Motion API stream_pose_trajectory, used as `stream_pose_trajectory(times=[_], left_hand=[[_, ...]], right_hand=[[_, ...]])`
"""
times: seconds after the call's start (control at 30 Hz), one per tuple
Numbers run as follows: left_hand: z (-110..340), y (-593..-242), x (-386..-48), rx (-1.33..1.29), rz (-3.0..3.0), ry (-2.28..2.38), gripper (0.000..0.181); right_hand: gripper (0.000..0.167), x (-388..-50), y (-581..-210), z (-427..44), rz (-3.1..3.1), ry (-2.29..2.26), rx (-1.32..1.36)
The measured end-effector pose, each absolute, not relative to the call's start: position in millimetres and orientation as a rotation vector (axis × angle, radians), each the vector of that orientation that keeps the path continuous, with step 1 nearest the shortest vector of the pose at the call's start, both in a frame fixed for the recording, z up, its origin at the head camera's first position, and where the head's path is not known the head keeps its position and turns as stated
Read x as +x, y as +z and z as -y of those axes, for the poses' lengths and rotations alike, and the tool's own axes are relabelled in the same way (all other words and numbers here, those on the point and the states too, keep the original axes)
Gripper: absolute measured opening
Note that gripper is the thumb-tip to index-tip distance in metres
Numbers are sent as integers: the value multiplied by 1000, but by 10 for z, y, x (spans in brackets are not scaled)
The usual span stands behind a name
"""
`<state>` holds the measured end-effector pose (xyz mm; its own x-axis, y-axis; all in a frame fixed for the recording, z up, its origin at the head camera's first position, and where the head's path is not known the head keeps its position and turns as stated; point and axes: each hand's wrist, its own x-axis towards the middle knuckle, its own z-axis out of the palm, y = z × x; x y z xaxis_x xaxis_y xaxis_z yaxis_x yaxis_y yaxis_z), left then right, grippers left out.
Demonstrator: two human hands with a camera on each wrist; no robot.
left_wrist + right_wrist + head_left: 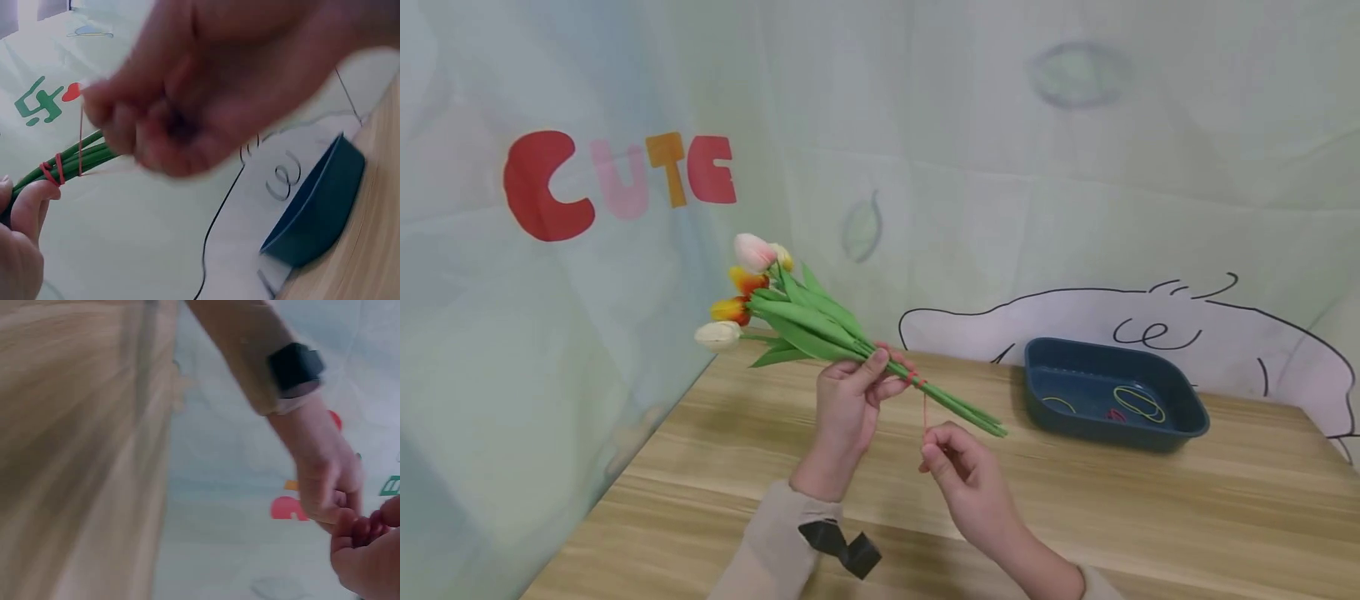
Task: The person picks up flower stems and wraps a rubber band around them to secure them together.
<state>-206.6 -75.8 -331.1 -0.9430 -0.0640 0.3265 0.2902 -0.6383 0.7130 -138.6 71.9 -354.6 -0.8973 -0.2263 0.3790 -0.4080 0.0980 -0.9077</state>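
We see a bundle of tulips raised at a slant above the wood-patterned table, its blossoms up to the left and its bare stem ends down to the right. Among the heads we count a pink one, a white one and two orange-and-yellow ones, with long green leaves below them.

The person's left grip is curled round the stems, thumb on the near side, just below the leaves. Right beside those fingers, a red rubber band circles the stems; in the left wrist view we make out two turns next to each other. From there a thin loop of it stretches down to the right grip, whose thumb and fingers pinch its far end, apart from the stems. In the right wrist view the loop is too faint for us to tell.

To the right, on the table, we find a dark blue basin with yellow bands and a small red band inside. Behind it hangs a pale backdrop, and on the left we read CUTE in coloured letters
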Motion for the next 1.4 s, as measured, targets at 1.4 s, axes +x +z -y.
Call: stream_pose_trajectory(times=[1.4], left_hand=[[710, -3272, -2026, -248, 1048, -3127, 30]], right_hand=[[24, -1465, -3542, -1118, 1981, 2200, 701]])
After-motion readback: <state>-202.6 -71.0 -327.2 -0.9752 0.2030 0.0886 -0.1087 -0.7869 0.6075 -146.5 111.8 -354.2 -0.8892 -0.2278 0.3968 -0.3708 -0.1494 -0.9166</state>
